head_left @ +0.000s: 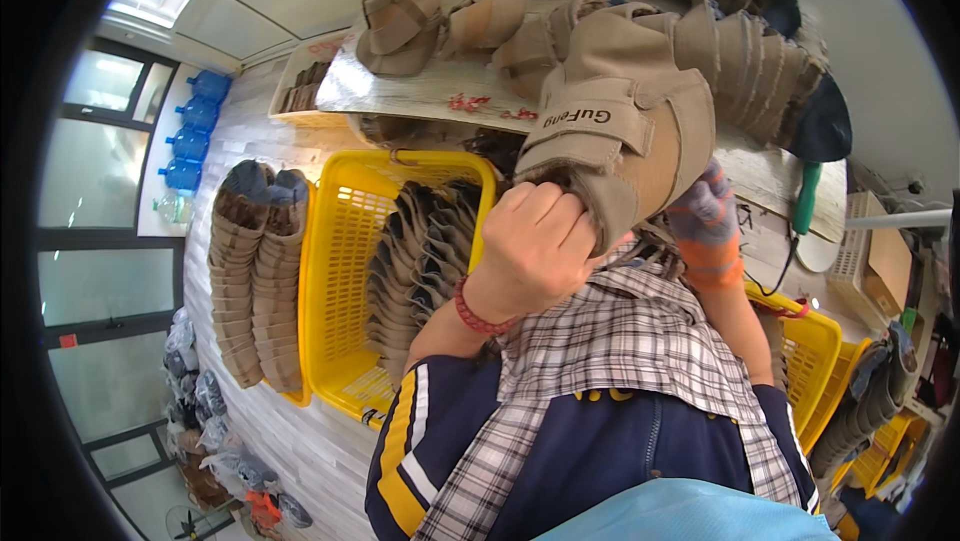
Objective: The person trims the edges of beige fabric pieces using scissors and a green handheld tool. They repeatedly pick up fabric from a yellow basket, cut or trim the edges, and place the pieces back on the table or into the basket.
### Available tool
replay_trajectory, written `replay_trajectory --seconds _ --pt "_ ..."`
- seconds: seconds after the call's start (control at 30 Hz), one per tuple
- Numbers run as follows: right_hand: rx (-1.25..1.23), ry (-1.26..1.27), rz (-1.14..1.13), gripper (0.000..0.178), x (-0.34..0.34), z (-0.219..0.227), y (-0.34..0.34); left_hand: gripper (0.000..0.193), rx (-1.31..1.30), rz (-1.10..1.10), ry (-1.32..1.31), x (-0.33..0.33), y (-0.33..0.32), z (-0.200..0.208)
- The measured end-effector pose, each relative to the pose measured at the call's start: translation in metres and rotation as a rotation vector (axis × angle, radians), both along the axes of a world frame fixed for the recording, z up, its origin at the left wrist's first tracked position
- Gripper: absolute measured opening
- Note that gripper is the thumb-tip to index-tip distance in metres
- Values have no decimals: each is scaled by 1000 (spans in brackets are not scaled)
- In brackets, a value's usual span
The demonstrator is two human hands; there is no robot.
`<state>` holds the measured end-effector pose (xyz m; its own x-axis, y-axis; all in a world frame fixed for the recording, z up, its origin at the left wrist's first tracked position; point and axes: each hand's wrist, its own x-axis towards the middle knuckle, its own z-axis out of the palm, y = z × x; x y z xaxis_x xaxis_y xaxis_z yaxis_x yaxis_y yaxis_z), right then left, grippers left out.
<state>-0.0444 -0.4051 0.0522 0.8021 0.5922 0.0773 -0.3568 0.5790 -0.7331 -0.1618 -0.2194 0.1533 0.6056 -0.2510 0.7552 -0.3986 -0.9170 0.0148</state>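
Raised before my chest is a tan fabric shoe upper (665, 156) with a broad strap and dark printed lettering. My left hand (535, 241), bare with a red cord bracelet at the wrist, is closed in a fist on its lower left edge. On the other side, my right hand (708, 226) wears a grey and orange knit glove and grips the right edge, its fingers partly hidden behind the fabric. Beyond them, more tan uppers (400, 26) sit on the patterned table (415, 91), and a nested row of uppers (745, 66) lies at the right.
To the left, a yellow basket (330, 271) holds nested uppers, beside two more stacks (255, 281). A green-handled tool (806, 199) with a black cord is at the table's right edge. Another yellow basket (815, 346) stands at my right. Blue water bottles (190, 141) line the far-left wall.
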Motion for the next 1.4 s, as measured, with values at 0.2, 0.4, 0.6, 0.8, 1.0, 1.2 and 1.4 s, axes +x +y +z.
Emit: replay_trajectory --seconds 0.2,0.4,0.6,0.8,1.0,1.2,1.4 --pt "279 216 97 58 -19 -31 -1 25 -64 -130 -209 3 -19 -21" --pt "375 170 131 63 -12 -48 -20 15 -1369 -66 118 14 9 -63" --pt "370 259 8 60 -18 -40 -20 20 -1535 -135 449 20 19 -100" --pt "242 205 -30 70 -10 -60 -36 22 -1060 506 -16 76 131 -134" --pt "91 344 -44 79 -24 -46 -52 33 -289 598 -182 133 187 -118" --pt "84 84 27 87 -31 -19 -51 15 -97 432 -338 102 157 -56" --pt "-93 -315 -93 68 -17 65 -7 12 -831 265 -490 45 116 -17"
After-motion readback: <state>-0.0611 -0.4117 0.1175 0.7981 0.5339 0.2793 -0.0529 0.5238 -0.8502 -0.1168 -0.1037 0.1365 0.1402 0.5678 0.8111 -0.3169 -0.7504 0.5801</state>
